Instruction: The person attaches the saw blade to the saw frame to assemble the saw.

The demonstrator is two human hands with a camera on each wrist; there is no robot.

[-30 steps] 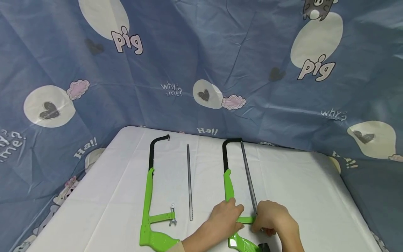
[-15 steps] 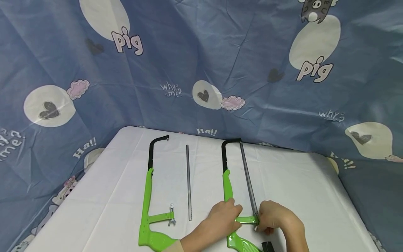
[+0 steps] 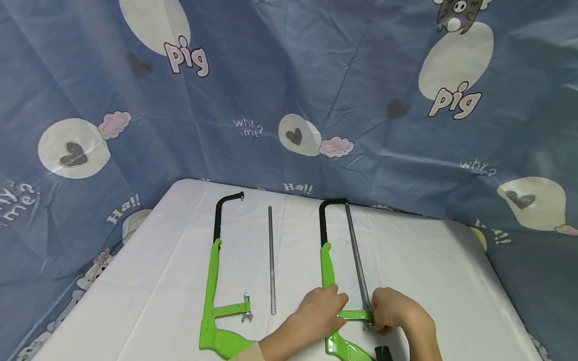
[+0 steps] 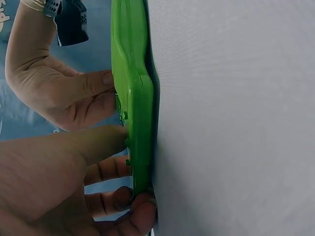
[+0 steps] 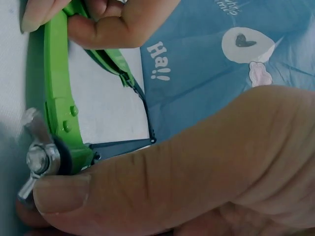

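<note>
My left hand grips the green frame of the right-hand hacksaw, which lies on the white table. In the left wrist view, the thumb and fingers of that hand close on the green frame's edge. My right hand is at the end of the saw's short green crossbar. There, the right wrist view shows its thumb against a silver wing nut, with a fingertip partly hidden behind. A grey saw blade runs from the black upper arm of the frame down to this end.
A second green hacksaw frame, with its own wing nut, lies to the left without a blade. A loose blade lies between the two saws. Behind the white table hangs a blue printed cloth.
My right hand has shifted slightly right, uncovering the crossbar's end and the wing nut. My left hand keeps its grip on the frame, and the saws have hardly moved.
</note>
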